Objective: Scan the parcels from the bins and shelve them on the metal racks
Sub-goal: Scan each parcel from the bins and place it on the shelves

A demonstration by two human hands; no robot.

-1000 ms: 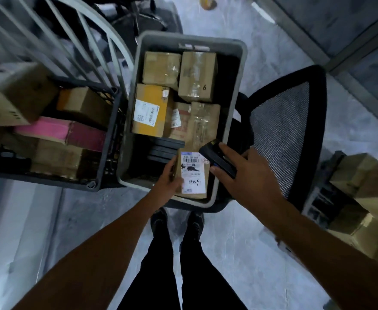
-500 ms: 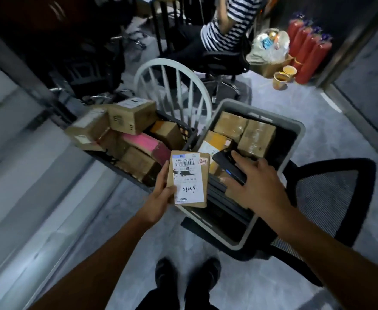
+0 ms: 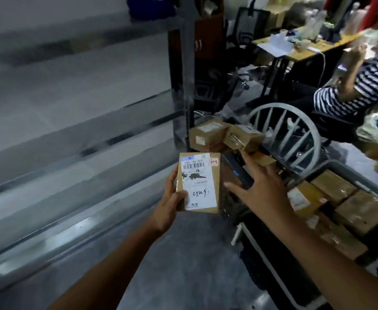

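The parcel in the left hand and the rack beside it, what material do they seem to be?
Parcel: brown cardboard, matte, with a glossy white paper label; clear tape seems to wrap it. Rack: probably metal, grey and smooth, judging by bright reflections along its shelf edges, though motion blur leaves this uncertain.

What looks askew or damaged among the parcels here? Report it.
Two parcels at the far end of the black crate sit tilted, piled loosely above its rim. The parcel in the left hand looks intact, label flat. Boxes in the grey bin lie orderly. Nothing is spilled.
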